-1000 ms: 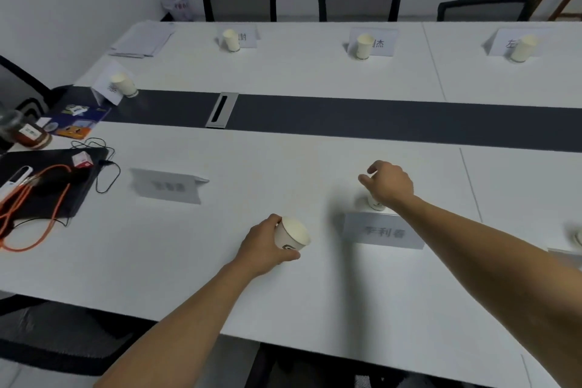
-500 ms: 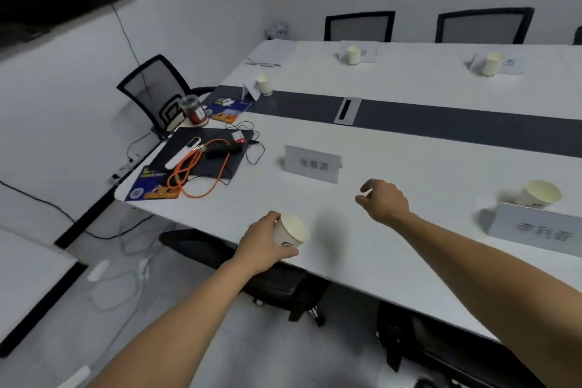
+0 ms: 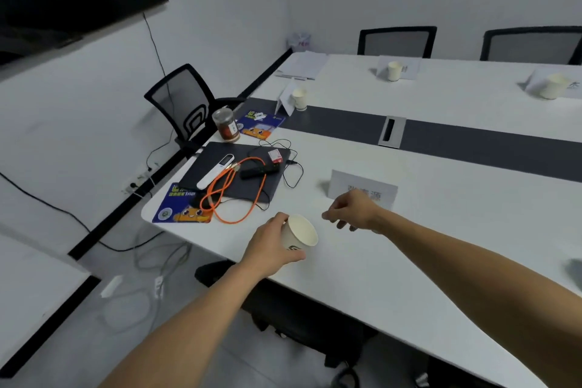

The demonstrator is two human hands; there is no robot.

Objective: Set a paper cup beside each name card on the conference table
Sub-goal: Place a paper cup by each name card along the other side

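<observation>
My left hand (image 3: 271,248) grips a white paper cup (image 3: 299,231) with a dark logo, held above the near edge of the white conference table (image 3: 441,230). My right hand (image 3: 352,209) hovers empty, fingers loosely curled and apart, just in front of a white name card (image 3: 362,187), partly covering it. No cup stands by that card. Across the table, three more cups stand by name cards: one at the table's left end (image 3: 299,98), one far middle (image 3: 394,70), one far right (image 3: 551,86).
A dark laptop (image 3: 233,170) with an orange cable (image 3: 233,195), a white remote and black wires lies left of the name card. A jar (image 3: 226,124) and blue leaflets sit nearby. Black mesh chairs stand at the left end and far side. Papers lie at the far corner.
My view swung left along the table. The cup set by the previous name card has left the frame. My right hand let go of it and now hovers by the left name card.
</observation>
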